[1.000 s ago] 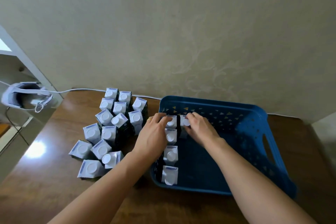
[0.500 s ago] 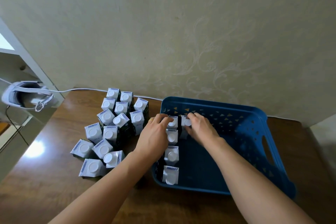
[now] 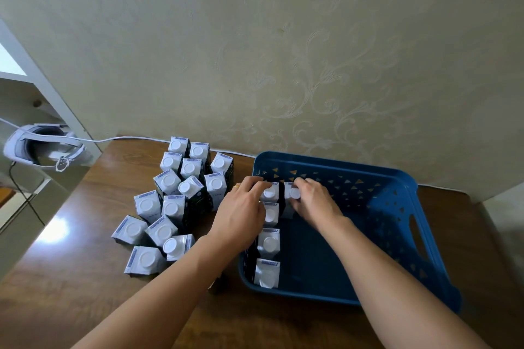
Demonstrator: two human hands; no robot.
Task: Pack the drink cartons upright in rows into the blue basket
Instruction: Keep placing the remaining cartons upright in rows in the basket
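Note:
The blue basket [image 3: 402, 207] stands on the right of the wooden table. Along its left wall several white-capped drink cartons stand upright in a row [image 3: 269, 244]. My left hand [image 3: 241, 212] rests over the far end of that row, fingers on the far-corner carton [image 3: 269, 194]. My right hand [image 3: 314, 204] grips a carton [image 3: 293, 193] standing just right of it, at the basket's far wall. A cluster of several loose cartons [image 3: 175, 201] stands on the table left of the basket.
A white headset [image 3: 42, 150] with a cable lies on a ledge at the far left. A white cable [image 3: 127, 138] runs along the wall behind the cartons. The patterned wall rises right behind the table.
Both hands stay at the basket's far-left corner with barely any shift; the view has tilted up slightly.

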